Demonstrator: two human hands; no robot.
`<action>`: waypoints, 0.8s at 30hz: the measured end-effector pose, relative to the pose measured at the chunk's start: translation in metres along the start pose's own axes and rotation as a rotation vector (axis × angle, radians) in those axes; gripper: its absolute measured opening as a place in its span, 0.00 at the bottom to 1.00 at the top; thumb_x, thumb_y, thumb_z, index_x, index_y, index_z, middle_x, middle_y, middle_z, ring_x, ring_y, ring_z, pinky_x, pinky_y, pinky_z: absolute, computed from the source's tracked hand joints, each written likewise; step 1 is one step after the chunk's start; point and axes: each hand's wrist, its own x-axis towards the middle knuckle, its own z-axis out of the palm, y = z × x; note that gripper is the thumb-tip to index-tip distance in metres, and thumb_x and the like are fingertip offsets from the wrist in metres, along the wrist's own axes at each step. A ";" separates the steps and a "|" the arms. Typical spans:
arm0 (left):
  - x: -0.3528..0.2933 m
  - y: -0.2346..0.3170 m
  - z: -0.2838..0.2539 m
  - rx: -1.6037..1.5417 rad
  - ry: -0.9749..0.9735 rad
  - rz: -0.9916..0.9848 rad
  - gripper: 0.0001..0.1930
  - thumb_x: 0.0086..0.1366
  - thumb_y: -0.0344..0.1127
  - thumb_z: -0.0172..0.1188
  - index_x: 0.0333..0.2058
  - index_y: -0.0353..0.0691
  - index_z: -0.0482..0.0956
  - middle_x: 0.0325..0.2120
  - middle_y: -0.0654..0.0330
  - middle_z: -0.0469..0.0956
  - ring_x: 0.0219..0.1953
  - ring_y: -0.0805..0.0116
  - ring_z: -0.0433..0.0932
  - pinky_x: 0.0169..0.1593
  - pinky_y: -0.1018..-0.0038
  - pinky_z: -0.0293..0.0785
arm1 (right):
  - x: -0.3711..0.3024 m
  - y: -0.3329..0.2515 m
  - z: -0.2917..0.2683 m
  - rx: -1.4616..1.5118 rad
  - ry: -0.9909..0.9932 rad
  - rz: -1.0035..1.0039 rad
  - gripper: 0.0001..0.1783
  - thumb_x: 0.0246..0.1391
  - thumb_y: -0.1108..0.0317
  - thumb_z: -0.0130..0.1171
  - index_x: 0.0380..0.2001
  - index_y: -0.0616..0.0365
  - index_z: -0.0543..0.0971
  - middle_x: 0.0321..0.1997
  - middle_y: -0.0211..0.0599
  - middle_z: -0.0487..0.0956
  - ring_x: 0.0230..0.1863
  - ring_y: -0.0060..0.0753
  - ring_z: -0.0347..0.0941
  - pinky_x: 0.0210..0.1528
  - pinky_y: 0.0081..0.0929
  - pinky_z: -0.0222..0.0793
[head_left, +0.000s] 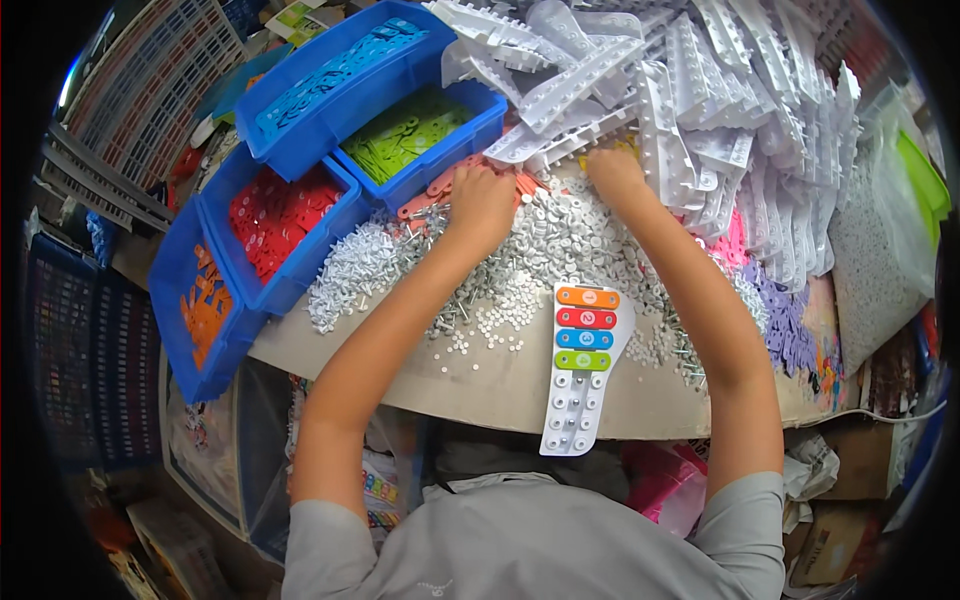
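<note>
While the left hand [483, 207] is curled over salmon bars [438, 188], its grip can't be told. Right hand [613, 176] is held at yellow bars [627, 147], finger closure also hidden. White base [574, 412] with four coloured bars [585, 340] is set bodyward of both hands.

- The head view looks down from the wearer's head, facing forward over the counter [490, 400].
- The gray shirt [520, 545] is nearest; the left hand [483, 205] and right hand [613, 175], farther off.
- The wide fisheye bends the counter's edge.
</note>
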 end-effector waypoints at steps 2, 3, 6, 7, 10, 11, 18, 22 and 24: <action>0.008 0.002 -0.005 -0.039 -0.116 -0.132 0.16 0.53 0.35 0.69 0.41 0.38 0.83 0.35 0.52 0.84 0.42 0.53 0.82 0.51 0.56 0.69 | 0.001 0.004 -0.001 -0.022 0.001 -0.032 0.07 0.54 0.72 0.58 0.35 0.59 0.82 0.34 0.48 0.86 0.38 0.51 0.85 0.43 0.42 0.80; 0.010 -0.002 -0.006 -0.038 -0.111 -0.136 0.16 0.53 0.35 0.69 0.41 0.38 0.83 0.35 0.52 0.84 0.42 0.53 0.82 0.51 0.56 0.69 | 0.002 0.005 -0.002 -0.033 -0.031 -0.058 0.07 0.54 0.72 0.59 0.33 0.58 0.84 0.37 0.47 0.86 0.40 0.50 0.85 0.44 0.40 0.81; 0.013 -0.019 -0.007 -0.351 -0.287 -0.264 0.15 0.54 0.36 0.68 0.40 0.36 0.84 0.33 0.54 0.85 0.36 0.60 0.84 0.40 0.62 0.77 | 0.006 0.009 -0.005 -0.047 -0.083 -0.094 0.07 0.53 0.72 0.60 0.31 0.56 0.87 0.39 0.46 0.87 0.44 0.49 0.84 0.46 0.40 0.81; 0.012 -0.024 -0.005 -0.348 -0.280 -0.267 0.15 0.54 0.36 0.68 0.40 0.36 0.84 0.33 0.54 0.85 0.36 0.60 0.84 0.40 0.62 0.77 | 0.007 0.010 -0.006 -0.049 -0.110 -0.099 0.07 0.53 0.72 0.60 0.30 0.56 0.87 0.40 0.47 0.87 0.44 0.50 0.84 0.47 0.41 0.81; 0.011 -0.026 -0.008 -0.587 -0.330 -0.377 0.13 0.61 0.41 0.68 0.36 0.37 0.84 0.30 0.58 0.84 0.31 0.67 0.83 0.37 0.69 0.76 | 0.000 0.020 0.000 0.074 -0.005 -0.071 0.08 0.53 0.72 0.59 0.35 0.58 0.85 0.38 0.46 0.86 0.43 0.52 0.83 0.47 0.43 0.80; 0.011 -0.023 -0.014 -0.674 -0.192 -0.369 0.14 0.66 0.43 0.65 0.38 0.36 0.84 0.30 0.60 0.84 0.30 0.71 0.81 0.35 0.72 0.75 | -0.003 0.021 0.002 0.071 -0.004 -0.068 0.08 0.53 0.72 0.59 0.35 0.58 0.85 0.38 0.46 0.86 0.43 0.52 0.83 0.47 0.43 0.80; -0.041 0.023 -0.074 -1.368 -0.097 -0.368 0.12 0.75 0.39 0.56 0.46 0.36 0.79 0.31 0.62 0.84 0.28 0.78 0.79 0.28 0.80 0.71 | -0.039 -0.005 -0.055 0.460 0.185 0.056 0.08 0.58 0.72 0.58 0.37 0.62 0.70 0.34 0.49 0.81 0.39 0.51 0.79 0.40 0.48 0.71; -0.090 0.055 -0.099 -1.571 -0.331 -0.412 0.08 0.72 0.34 0.60 0.40 0.35 0.79 0.31 0.61 0.84 0.28 0.78 0.80 0.27 0.82 0.72 | -0.117 -0.019 -0.106 0.820 0.257 0.126 0.11 0.59 0.72 0.63 0.36 0.61 0.69 0.30 0.38 0.76 0.32 0.34 0.74 0.35 0.34 0.67; -0.112 0.062 -0.099 -1.561 -0.393 -0.461 0.07 0.70 0.33 0.62 0.40 0.34 0.79 0.32 0.61 0.85 0.29 0.78 0.80 0.27 0.82 0.72 | -0.161 -0.030 -0.119 1.028 0.249 0.098 0.09 0.60 0.74 0.63 0.37 0.60 0.72 0.33 0.30 0.74 0.34 0.21 0.69 0.38 0.24 0.66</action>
